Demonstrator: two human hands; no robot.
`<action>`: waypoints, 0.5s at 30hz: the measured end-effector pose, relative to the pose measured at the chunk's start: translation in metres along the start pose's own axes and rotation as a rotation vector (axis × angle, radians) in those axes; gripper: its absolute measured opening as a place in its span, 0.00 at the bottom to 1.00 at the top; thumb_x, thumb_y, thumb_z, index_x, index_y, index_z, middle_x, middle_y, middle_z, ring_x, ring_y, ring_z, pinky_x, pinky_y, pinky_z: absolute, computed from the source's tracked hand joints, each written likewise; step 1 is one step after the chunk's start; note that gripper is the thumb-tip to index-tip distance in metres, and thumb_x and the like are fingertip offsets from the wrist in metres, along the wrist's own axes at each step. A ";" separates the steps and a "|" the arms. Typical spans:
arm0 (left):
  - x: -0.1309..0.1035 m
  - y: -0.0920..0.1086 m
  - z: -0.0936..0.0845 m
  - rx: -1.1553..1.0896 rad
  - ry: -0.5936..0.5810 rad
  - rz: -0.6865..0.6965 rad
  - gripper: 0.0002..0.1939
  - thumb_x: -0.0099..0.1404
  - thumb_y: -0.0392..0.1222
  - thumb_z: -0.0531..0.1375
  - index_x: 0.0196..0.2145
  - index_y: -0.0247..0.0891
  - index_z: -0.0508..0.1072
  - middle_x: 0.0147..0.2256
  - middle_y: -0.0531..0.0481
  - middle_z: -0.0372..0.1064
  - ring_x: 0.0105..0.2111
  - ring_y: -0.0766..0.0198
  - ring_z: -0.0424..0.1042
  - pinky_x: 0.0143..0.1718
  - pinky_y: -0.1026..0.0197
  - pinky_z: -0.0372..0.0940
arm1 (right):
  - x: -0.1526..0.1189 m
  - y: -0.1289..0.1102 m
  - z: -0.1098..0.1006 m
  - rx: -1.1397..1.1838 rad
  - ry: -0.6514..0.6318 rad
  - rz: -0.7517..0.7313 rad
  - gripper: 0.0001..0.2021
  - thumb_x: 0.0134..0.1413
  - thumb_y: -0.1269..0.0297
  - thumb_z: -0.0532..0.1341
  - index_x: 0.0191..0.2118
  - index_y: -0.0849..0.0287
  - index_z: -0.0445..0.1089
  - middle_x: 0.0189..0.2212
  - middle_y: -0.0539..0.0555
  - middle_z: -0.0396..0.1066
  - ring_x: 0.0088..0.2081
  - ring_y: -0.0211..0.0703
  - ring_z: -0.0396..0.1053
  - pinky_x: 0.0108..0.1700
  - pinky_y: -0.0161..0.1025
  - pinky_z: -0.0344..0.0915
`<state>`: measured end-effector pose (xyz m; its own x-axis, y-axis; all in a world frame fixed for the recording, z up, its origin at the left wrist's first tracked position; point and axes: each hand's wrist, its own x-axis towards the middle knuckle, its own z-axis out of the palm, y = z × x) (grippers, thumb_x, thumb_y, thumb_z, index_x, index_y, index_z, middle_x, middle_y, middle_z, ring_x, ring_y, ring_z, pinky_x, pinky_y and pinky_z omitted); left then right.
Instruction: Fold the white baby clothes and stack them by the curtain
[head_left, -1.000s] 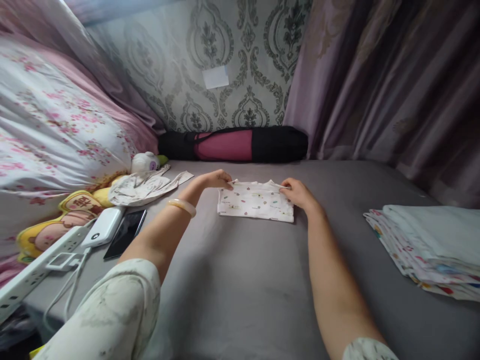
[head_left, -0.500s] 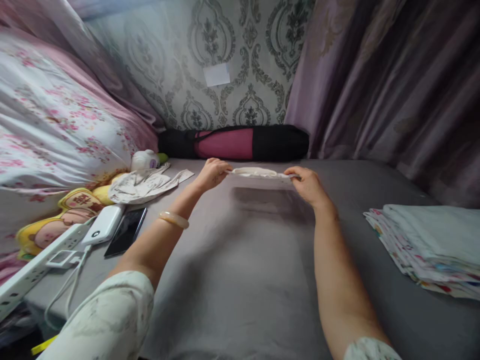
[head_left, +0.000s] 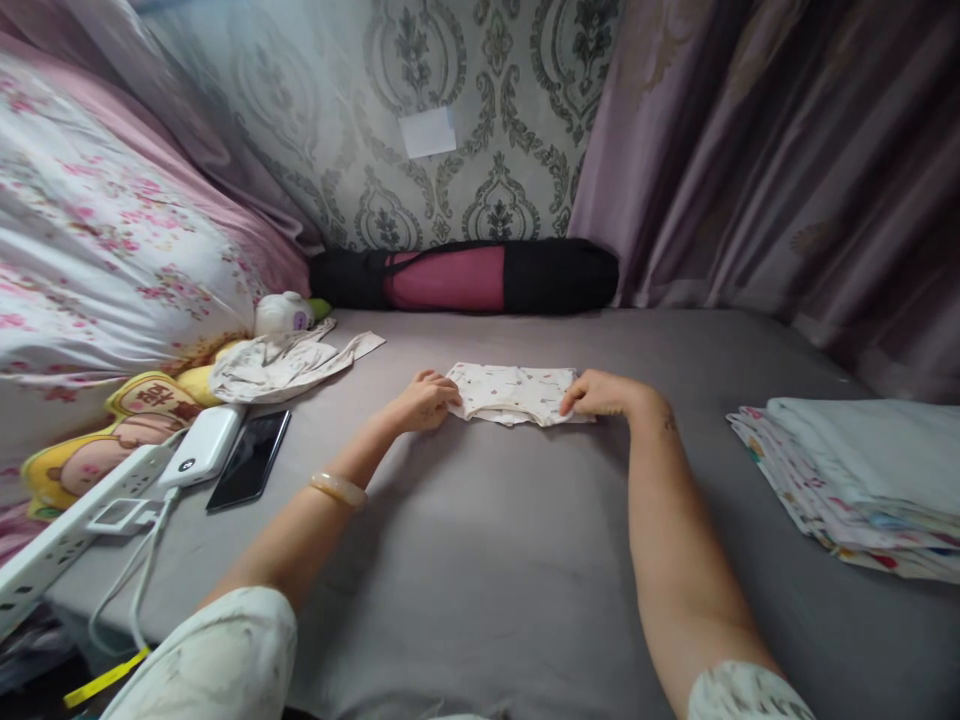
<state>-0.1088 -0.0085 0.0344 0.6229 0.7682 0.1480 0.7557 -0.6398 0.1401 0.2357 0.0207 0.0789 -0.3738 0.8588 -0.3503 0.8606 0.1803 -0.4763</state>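
A small white printed garment [head_left: 514,388], folded into a flat rectangle, lies on the grey sheet [head_left: 480,560] with its curved neckline towards me. My left hand [head_left: 429,400] pinches its left edge, and a pale bangle circles that wrist. At the opposite edge, my right hand [head_left: 600,394] grips the cloth between thumb and fingers. A neat stack of folded cloths [head_left: 862,480] rests on the right. To the left lies a crumpled light garment [head_left: 281,366].
Left of my arm are a black phone [head_left: 250,460], a white power bank [head_left: 202,446], a power strip [head_left: 90,530] with cables and yellow plush toys [head_left: 82,462]. A black and pink bag [head_left: 450,278] lies along the wall.
Both hands have come down and nearer with the garment. Held edge-on in the air before, it now lies with its printed face showing on the sheet.
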 end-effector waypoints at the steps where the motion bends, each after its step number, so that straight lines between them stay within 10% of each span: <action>1: 0.001 0.001 -0.001 -0.016 0.000 -0.007 0.20 0.51 0.29 0.52 0.37 0.43 0.76 0.43 0.50 0.75 0.46 0.59 0.69 0.59 0.50 0.51 | 0.000 0.000 0.000 -0.006 -0.018 0.002 0.13 0.44 0.75 0.60 0.33 0.55 0.81 0.27 0.48 0.75 0.30 0.37 0.68 0.31 0.30 0.59; 5: 0.015 0.008 -0.005 -0.082 0.080 -0.164 0.16 0.56 0.31 0.50 0.32 0.39 0.77 0.34 0.48 0.76 0.38 0.60 0.73 0.50 0.56 0.62 | 0.007 -0.011 0.005 -0.035 0.056 -0.012 0.13 0.49 0.73 0.58 0.37 0.58 0.79 0.32 0.51 0.77 0.36 0.40 0.72 0.35 0.30 0.63; 10: 0.049 0.032 0.005 -0.088 0.213 -0.337 0.19 0.62 0.33 0.50 0.48 0.37 0.73 0.46 0.44 0.74 0.46 0.58 0.72 0.50 0.56 0.65 | 0.030 -0.049 0.041 -0.184 0.594 -0.062 0.21 0.63 0.66 0.49 0.59 0.61 0.66 0.57 0.61 0.67 0.57 0.49 0.64 0.57 0.43 0.59; 15: 0.068 0.058 0.032 -0.011 0.082 -0.333 0.23 0.69 0.37 0.45 0.61 0.36 0.61 0.63 0.42 0.57 0.65 0.52 0.51 0.64 0.39 0.44 | 0.043 -0.064 0.084 -0.323 0.527 -0.131 0.26 0.67 0.59 0.43 0.67 0.60 0.53 0.68 0.57 0.46 0.68 0.55 0.41 0.66 0.58 0.41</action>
<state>-0.0166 0.0075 0.0212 0.3237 0.9307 0.1702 0.9124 -0.3547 0.2043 0.1356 0.0061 0.0262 -0.3331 0.9260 0.1779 0.9110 0.3647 -0.1923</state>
